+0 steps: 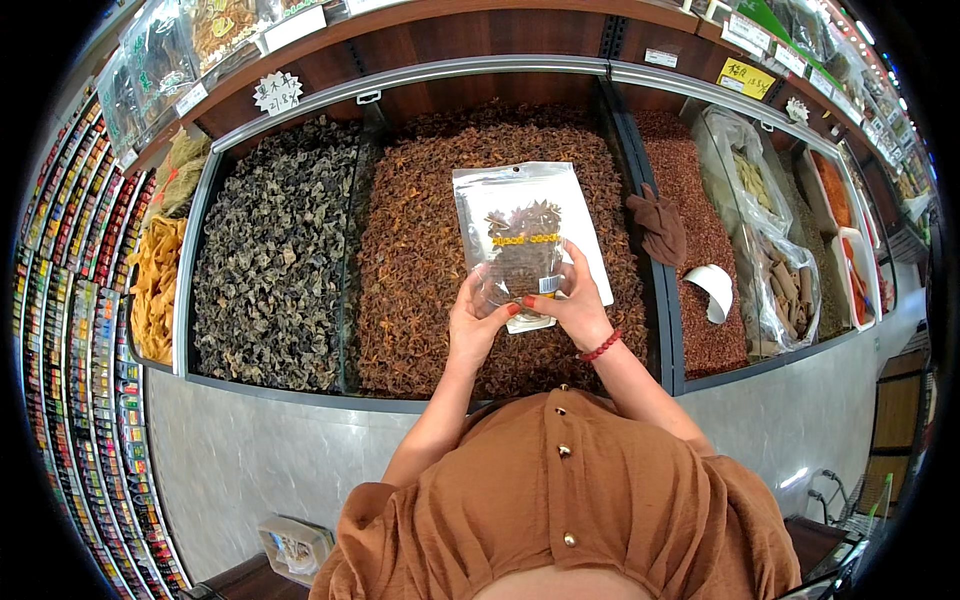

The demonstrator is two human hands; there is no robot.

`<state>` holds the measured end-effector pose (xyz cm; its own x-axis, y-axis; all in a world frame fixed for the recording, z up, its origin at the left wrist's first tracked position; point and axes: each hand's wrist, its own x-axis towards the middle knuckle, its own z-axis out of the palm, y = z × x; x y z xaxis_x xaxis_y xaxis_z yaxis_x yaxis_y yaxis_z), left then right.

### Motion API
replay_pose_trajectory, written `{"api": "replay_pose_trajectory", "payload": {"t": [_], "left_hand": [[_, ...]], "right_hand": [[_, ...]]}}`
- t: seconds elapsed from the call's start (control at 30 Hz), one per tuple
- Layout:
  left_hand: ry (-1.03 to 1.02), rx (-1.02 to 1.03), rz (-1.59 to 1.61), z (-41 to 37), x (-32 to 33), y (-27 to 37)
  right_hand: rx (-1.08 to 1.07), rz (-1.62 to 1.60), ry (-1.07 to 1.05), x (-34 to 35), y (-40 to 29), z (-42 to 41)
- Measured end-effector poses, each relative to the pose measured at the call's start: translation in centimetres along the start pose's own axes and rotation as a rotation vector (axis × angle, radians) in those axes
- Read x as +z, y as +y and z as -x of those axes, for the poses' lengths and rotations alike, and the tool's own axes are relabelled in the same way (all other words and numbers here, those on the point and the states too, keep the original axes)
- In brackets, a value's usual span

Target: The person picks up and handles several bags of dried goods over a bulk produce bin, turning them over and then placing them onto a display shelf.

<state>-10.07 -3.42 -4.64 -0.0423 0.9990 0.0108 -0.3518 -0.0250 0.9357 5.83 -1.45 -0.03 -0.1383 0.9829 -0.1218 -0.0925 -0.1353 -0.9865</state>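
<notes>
Between my two hands is a clear-fronted plastic pouch (pixel 525 206) of star anise, bearing yellow writing and a barcode. My left hand (pixel 477 309) grips its lower left corner, and my right hand (pixel 579 300) its lower right side; both thumbs press on the lower front. A white sheet-like piece (pixel 585 225), perhaps another pouch, shows behind its right edge. Under the pouch spreads a wide bin of loose star anise (pixel 420 277). A beaded red bracelet (pixel 601 346) circles my right wrist.
Dried black fungus (pixel 277 262) fills the left bin. On the right divider hangs a brown cloth (pixel 658 225); beyond it, a white scoop-like piece (pixel 711 292) lies on reddish peppercorns (pixel 675 180). A metal rail (pixel 480 69) and shelf run along the back. A plastic tub (pixel 295 547) stands behind at lower left.
</notes>
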Motion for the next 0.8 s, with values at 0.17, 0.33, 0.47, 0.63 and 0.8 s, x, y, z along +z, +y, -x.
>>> {"api": "replay_pose_trajectory", "payload": {"t": [0.17, 0.33, 0.47, 0.63, 0.8], "left_hand": [[0.006, 0.006, 0.035, 0.0, -0.1, -0.3], [-0.033, -0.016, 0.08, -0.1, -0.4, -0.4], [-0.032, -0.001, 0.133, -0.1, -0.2, -0.4], [-0.028, 0.008, 0.113, -0.1, -0.6, -1.0], [-0.033, 0.0, 0.122, -0.1, -0.6, -1.0]], "right_hand": [[-0.01, 0.083, 0.008, 0.1, -0.2, 0.1], [-0.066, 0.128, 0.015, 0.2, 0.0, 0.2], [-0.1, 0.192, 0.039, 0.3, 0.2, 0.2], [-0.111, 0.209, 0.05, 0.4, -0.1, 0.4], [-0.109, 0.265, 0.065, 0.4, -0.1, 0.5]]}}
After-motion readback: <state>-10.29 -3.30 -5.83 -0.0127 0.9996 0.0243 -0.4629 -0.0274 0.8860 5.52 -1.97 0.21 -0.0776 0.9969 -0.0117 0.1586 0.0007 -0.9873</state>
